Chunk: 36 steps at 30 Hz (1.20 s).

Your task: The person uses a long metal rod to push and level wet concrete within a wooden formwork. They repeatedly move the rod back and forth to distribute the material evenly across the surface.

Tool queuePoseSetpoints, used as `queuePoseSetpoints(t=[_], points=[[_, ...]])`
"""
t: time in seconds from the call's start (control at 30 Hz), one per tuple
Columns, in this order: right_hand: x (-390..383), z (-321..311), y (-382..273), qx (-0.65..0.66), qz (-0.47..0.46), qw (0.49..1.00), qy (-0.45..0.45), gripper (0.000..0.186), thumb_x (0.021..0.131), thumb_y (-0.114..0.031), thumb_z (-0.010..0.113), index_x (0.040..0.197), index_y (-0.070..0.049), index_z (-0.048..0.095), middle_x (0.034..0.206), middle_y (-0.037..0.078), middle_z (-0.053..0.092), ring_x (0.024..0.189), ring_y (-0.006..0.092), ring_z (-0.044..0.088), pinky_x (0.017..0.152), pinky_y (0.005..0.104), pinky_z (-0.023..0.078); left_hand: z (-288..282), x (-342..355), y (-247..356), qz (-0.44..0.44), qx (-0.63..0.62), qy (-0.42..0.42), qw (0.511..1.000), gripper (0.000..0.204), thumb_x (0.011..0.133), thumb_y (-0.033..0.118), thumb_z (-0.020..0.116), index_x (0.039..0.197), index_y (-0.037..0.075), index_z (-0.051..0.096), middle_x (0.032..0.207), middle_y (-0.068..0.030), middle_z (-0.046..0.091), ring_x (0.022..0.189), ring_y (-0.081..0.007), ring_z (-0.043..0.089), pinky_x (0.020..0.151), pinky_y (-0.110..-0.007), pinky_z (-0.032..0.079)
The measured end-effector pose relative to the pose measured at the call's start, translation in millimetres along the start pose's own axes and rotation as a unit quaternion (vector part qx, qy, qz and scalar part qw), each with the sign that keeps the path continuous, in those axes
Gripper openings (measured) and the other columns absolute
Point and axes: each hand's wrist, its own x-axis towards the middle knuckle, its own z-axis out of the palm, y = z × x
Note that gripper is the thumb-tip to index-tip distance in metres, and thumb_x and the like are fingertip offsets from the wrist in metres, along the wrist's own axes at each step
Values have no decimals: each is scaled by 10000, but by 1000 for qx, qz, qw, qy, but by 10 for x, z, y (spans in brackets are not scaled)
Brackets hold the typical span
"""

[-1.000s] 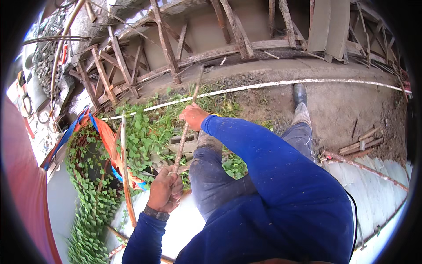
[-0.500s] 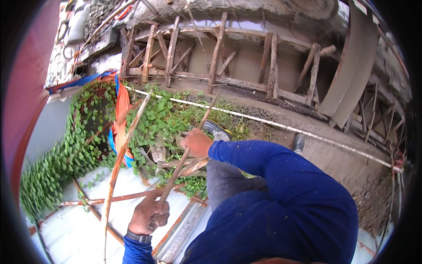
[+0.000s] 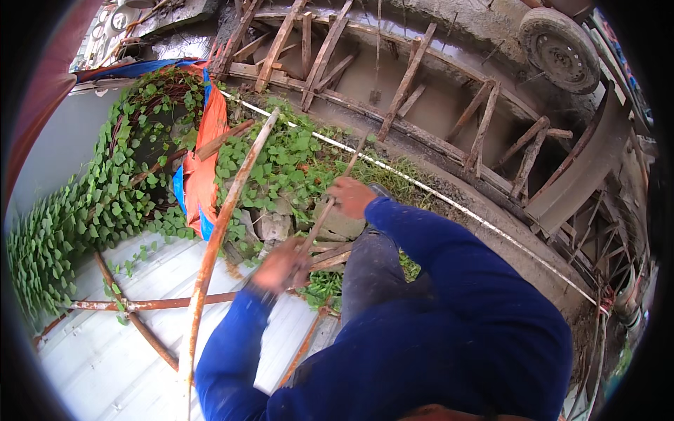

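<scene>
A thin brown pole (image 3: 321, 223) slants up and to the right across the middle of the view. Lower down, my left hand (image 3: 282, 265) is closed round it, slightly smeared by motion. Farther up, my right hand (image 3: 353, 197) grips the same pole, whose thin end reaches past it over the grass and leaves. What the pole's far end touches is hard to make out. Beneath my hands lie stones (image 3: 275, 226) and some wooden pieces (image 3: 330, 257) among green plants.
A rusty pipe (image 3: 226, 210) leans at my left above pale metal sheets (image 3: 133, 347). Orange tarp (image 3: 210, 144) hangs beside leafy vines (image 3: 67, 238). Ahead, a white pipe (image 3: 414, 186) runs before a timber frame (image 3: 404, 88) over muddy water. A wheel (image 3: 559, 51) lies far right.
My left hand has moved up and right along with the pole, nearer my right hand. My right hand has also shifted up and right. The view has turned, bringing the wheel into sight.
</scene>
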Motion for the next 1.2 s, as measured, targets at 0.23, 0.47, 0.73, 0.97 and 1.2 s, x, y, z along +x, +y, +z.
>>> queuePoseSetpoints(t=[0.23, 0.47, 0.73, 0.97, 1.2], points=[[-1224, -901, 1133, -28, 271, 957, -102, 450, 931, -385, 712, 1232, -51, 700, 1226, 239, 699, 1171, 424, 648, 1004, 502, 511, -273, 2188, -215, -25, -139, -52, 989, 52, 1012, 113, 470, 1049, 84, 493, 741, -33, 501, 515, -144, 461, 440, -337, 379], [-2315, -1261, 1569, -29, 457, 886, -76, 310, 903, -298, 697, 1041, -26, 757, 1068, 262, 738, 1039, 435, 701, 913, 506, 547, 9, 2646, -277, -23, -103, -57, 993, 85, 964, 79, 486, 1026, 127, 452, 754, -12, 477, 519, -134, 446, 456, -330, 357], [-1377, -1056, 700, 17, 288, 954, -78, 595, 899, -220, 719, 1454, -97, 544, 1449, 231, 554, 1251, 428, 600, 1031, 482, 515, 337, 2021, 78, -44, -254, -62, 964, 70, 995, 94, 494, 1032, 138, 455, 780, -19, 489, 593, -143, 475, 501, -327, 369], [130, -1298, -291, 14, -40, 998, -41, 400, 892, -232, 726, 1256, -100, 626, 1232, 170, 617, 1099, 426, 631, 959, 490, 525, 808, 881, 480, 15, -405, -109, 908, 91, 1066, 166, 504, 1134, 107, 494, 847, -31, 550, 684, -163, 537, 611, -344, 469], [610, -982, 199, 16, -9, 999, -39, 273, 979, -306, 682, 882, -51, 667, 872, 167, 650, 875, 413, 631, 839, 459, 506, -455, 609, -335, 179, -426, 179, 868, 428, 1089, 271, 553, 1463, 110, 423, 1260, -125, 661, 916, -273, 730, 751, -345, 590]])
